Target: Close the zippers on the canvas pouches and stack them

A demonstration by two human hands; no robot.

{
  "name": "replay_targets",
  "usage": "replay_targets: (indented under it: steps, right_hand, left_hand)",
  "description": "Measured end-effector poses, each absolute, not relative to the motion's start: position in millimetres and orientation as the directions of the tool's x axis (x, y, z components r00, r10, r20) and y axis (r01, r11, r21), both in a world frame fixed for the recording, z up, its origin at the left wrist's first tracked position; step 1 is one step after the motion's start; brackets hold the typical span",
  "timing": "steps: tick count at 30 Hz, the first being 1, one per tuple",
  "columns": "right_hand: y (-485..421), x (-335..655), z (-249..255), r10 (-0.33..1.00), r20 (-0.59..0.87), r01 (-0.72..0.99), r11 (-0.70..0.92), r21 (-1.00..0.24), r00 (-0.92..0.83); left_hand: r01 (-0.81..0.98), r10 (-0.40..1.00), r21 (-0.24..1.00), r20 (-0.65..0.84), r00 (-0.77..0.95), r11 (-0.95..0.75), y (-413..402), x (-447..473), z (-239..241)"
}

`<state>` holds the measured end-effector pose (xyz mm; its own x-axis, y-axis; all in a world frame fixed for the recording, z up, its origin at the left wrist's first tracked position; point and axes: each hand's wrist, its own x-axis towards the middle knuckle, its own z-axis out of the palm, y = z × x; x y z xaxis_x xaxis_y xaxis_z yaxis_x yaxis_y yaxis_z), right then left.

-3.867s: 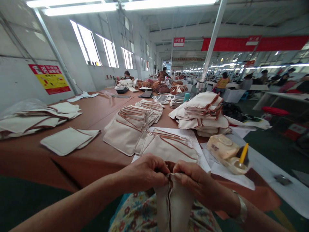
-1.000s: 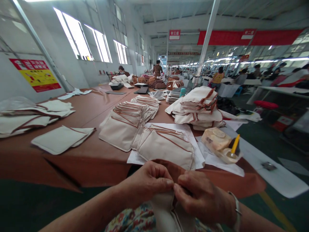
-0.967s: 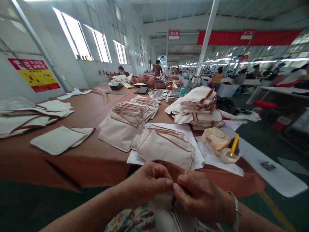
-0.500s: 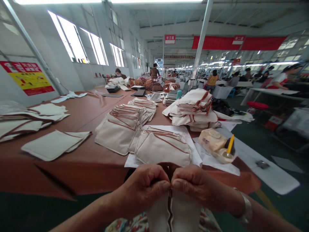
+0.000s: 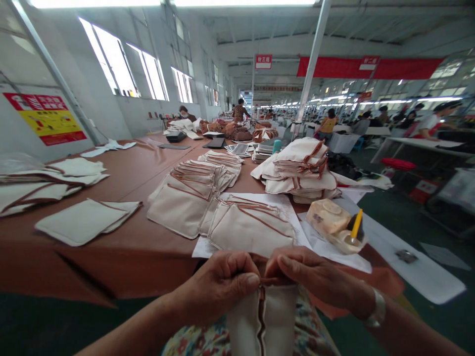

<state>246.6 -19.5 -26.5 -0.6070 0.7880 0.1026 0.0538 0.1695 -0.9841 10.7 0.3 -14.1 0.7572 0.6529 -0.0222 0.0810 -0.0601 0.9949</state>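
Note:
A cream leather-like piece with brown trim [image 5: 278, 311] hangs over my lap, with a wavy brown line down its middle. My left hand [image 5: 226, 279] pinches its upper edge between thumb and bent forefinger, just left of that line. On the right, my right hand [image 5: 315, 277] has its fingers curled over the brown top edge; its thumb lies along the forefinger, and the fingertips are partly hidden. Close beyond both hands, a stack of similar cream pieces [image 5: 252, 230] rests on white paper at the table's edge.
More cream piles lie on the brown-covered table [image 5: 122, 173], including a tall stack [image 5: 297, 170] at right. A cut-open plastic container [image 5: 334, 222] holds a yellow-handled tool [image 5: 356, 225]. A white board [image 5: 419, 262] juts out beyond the right corner. Other people work farther back.
My right hand has shifted from meeting the left at the middle line to a looser hold farther right, uncovering more of the brown top edge. My left hand keeps its pinch.

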Motion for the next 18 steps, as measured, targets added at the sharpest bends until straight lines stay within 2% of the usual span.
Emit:
replay_targets:
  steps: [3,6,9,13,15,18]
  right_hand:
    - [-19.8,237.2,-17.7,0.737,0.188,0.131,0.352,-0.927,-0.65]
    - [-17.6,229.8,-17.1,0.717,0.292,0.125,0.467,-0.875,-0.632]
    - [-11.3,229.8,-21.9,0.706,0.315,0.093,0.474,-0.875,-0.634]
    - [1.0,232.9,-24.7,0.697,0.266,0.082,0.423,-0.903,-0.666]
    - [6.4,234.6,-20.3,0.712,0.24,0.135,0.426,-0.895,-0.66]
    - [8.5,236.3,-8.3,0.826,0.275,0.246,0.434,-0.867,-0.492]
  left_hand:
    - [0.06,0.652,0.995,0.007,0.758,-0.081,3.0,8.7,-13.5]
    - [0.107,0.623,0.994,-0.078,0.778,-0.009,7.7,2.0,-14.0]
    - [0.146,0.595,0.987,-0.159,0.787,0.071,10.8,-3.9,-11.5]
    - [0.129,0.617,0.981,-0.19,0.764,0.143,9.3,-0.6,-7.5]
    - [0.138,0.667,0.987,-0.155,0.728,0.079,7.7,2.7,-5.9]
    - [0.254,0.852,0.947,0.038,0.522,-0.198,7.0,3.9,-3.4]
